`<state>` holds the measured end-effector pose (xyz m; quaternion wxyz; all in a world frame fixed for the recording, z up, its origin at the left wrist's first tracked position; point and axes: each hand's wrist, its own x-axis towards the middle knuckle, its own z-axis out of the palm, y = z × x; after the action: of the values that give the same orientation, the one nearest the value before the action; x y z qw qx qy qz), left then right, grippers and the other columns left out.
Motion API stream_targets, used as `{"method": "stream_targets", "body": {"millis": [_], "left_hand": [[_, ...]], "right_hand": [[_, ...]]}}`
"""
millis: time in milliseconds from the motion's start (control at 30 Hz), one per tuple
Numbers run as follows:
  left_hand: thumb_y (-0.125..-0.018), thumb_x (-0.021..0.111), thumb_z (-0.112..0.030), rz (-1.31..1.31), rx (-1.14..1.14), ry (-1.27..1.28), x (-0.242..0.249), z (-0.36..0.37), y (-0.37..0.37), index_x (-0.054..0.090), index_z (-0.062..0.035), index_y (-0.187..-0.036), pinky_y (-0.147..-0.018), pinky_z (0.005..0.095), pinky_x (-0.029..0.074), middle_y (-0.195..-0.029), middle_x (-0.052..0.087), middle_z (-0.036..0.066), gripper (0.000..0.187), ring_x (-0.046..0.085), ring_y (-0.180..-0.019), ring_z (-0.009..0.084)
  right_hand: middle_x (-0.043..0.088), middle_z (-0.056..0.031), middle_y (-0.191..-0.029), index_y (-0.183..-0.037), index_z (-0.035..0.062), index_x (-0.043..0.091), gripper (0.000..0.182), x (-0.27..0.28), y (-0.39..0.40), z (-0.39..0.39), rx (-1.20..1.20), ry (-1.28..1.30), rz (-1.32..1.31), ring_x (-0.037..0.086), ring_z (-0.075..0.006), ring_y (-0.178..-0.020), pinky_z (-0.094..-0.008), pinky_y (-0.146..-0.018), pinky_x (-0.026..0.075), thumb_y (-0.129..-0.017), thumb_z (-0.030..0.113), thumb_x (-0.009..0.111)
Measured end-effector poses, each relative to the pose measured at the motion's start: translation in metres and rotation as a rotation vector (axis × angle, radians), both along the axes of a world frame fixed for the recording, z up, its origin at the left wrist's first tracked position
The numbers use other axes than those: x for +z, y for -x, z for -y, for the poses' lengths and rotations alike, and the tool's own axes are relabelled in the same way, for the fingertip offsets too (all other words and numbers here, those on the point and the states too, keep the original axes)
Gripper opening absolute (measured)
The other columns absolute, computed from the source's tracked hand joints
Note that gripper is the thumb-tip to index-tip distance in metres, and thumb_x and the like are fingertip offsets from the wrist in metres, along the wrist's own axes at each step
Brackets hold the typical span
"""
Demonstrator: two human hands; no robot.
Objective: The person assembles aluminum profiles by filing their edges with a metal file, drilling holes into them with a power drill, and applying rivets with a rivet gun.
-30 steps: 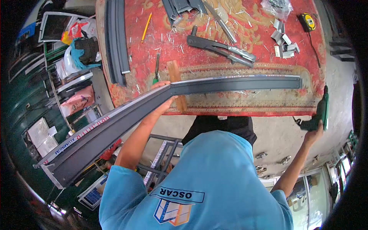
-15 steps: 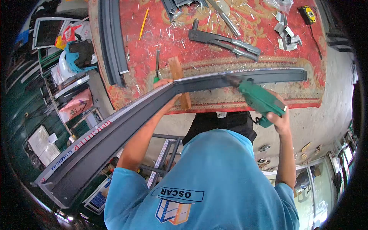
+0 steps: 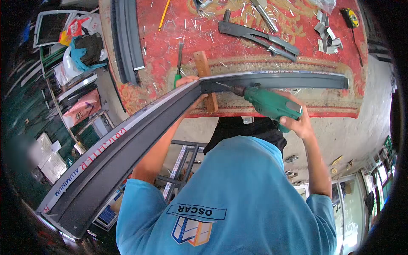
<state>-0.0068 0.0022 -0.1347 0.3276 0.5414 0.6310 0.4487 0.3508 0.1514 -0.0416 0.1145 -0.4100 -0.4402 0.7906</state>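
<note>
My left hand (image 3: 191, 85) is wrapped round a long dark grey aluminium profile (image 3: 140, 140) near its bend, beside a small wooden block (image 3: 206, 80) lying under the profile. A lettered white tape strip runs along the profile's edge. In my right hand (image 3: 299, 121) is a green power drill (image 3: 272, 103), its bit pointing left at the inner face of the profile, close to the bend. Whether the bit touches the metal I cannot tell. A green-handled screwdriver (image 3: 179, 66) lies just beyond my left hand.
On the red patterned carpet (image 3: 170, 95) of the table lie a riveter (image 3: 259, 38), a yellow pencil (image 3: 164, 16), a tape measure (image 3: 351, 19), cut metal pieces (image 3: 327, 36) and more dark profiles (image 3: 127, 46). Metal slivers are scattered about. A metal frame (image 3: 182, 170) stands below at left.
My right hand has brought the drill leftward, closer to the bend and my left hand. The view has shifted slightly, and my left hand still holds the profile.
</note>
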Motion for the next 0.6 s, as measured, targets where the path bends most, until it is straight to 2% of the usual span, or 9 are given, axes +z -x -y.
{"method": "stream_targets", "body": {"millis": [167,333,400,433,500,567,600], "left_hand": [[-0.072,0.088,-0.019,-0.179,-0.071,0.107,0.014,-0.003,0.002,0.04,-0.007,-0.118,-0.096,0.0341,0.045,-0.114,0.058,0.01,0.067,0.058,-0.109,0.0218],[-0.068,0.09,-0.012,0.041,0.046,0.011,0.004,-0.001,-0.003,0.041,-0.0065,-0.118,-0.097,0.0293,0.046,-0.115,0.058,0.009,0.071,0.059,-0.109,0.0194],[-0.067,0.09,-0.012,0.037,0.045,0.102,0.004,0.004,0.002,0.041,-0.0068,-0.117,-0.097,0.0298,0.046,-0.115,0.058,0.009,0.071,0.059,-0.109,0.0194],[-0.066,0.09,-0.011,0.032,0.044,0.192,0.003,0.006,0.005,0.041,-0.0071,-0.117,-0.097,0.0302,0.046,-0.115,0.058,0.009,0.071,0.059,-0.11,0.0194],[-0.065,0.091,-0.011,0.026,0.029,0.119,-0.003,0.006,0.004,0.041,-0.0071,-0.117,-0.097,0.0304,0.047,-0.116,0.057,0.009,0.072,0.059,-0.109,0.0193],[-0.064,0.091,-0.01,0.02,0.016,0.047,-0.007,0.004,0.005,0.041,-0.0071,-0.117,-0.097,0.0305,0.047,-0.116,0.057,0.009,0.074,0.059,-0.109,0.0191],[-0.062,0.091,-0.008,0.072,0.018,0.039,-0.009,0.005,0.006,0.041,-0.0076,-0.118,-0.097,0.0308,0.047,-0.116,0.057,0.008,0.075,0.058,-0.11,0.0192]], "right_hand": [[0.066,-0.0121,-0.115,-0.13,-0.0012,0.056,0.07,0.0,0.02,-0.017,0.126,0.033,0.023,0.06,-0.0202,-0.108,-0.0357,-0.098,0.045,-0.073,0.031,0.078],[0.067,-0.0137,-0.113,-0.128,0.0024,0.059,0.063,-0.01,0.037,-0.024,0.192,0.062,0.011,0.061,-0.0213,-0.106,-0.0342,-0.096,0.047,-0.073,0.028,0.077],[0.067,-0.0142,-0.113,-0.128,0.0038,0.06,0.062,-0.011,0.043,-0.023,0.216,0.048,0.03,0.062,-0.0218,-0.105,-0.0337,-0.095,0.047,-0.073,0.027,0.076],[0.067,-0.0147,-0.112,-0.127,0.0003,0.059,0.067,-0.008,0.049,-0.022,0.206,0.07,0.088,0.062,-0.0221,-0.104,-0.0348,-0.095,0.047,-0.07,0.031,0.074],[0.067,-0.0151,-0.112,-0.126,-0.0031,0.059,0.072,-0.013,0.051,-0.021,0.198,0.094,0.144,0.062,-0.0224,-0.103,-0.0359,-0.095,0.047,-0.066,0.035,0.072],[0.068,-0.0125,-0.11,-0.126,0.0033,0.061,0.059,-0.027,0.048,-0.018,0.175,0.056,0.074,0.064,-0.0184,-0.095,-0.0327,-0.086,0.051,-0.073,0.025,0.074],[0.068,-0.0125,-0.11,-0.126,0.0033,0.061,0.059,-0.025,0.05,-0.02,0.178,0.06,0.074,0.064,-0.0184,-0.095,-0.0327,-0.086,0.051,-0.073,0.025,0.074]]}}
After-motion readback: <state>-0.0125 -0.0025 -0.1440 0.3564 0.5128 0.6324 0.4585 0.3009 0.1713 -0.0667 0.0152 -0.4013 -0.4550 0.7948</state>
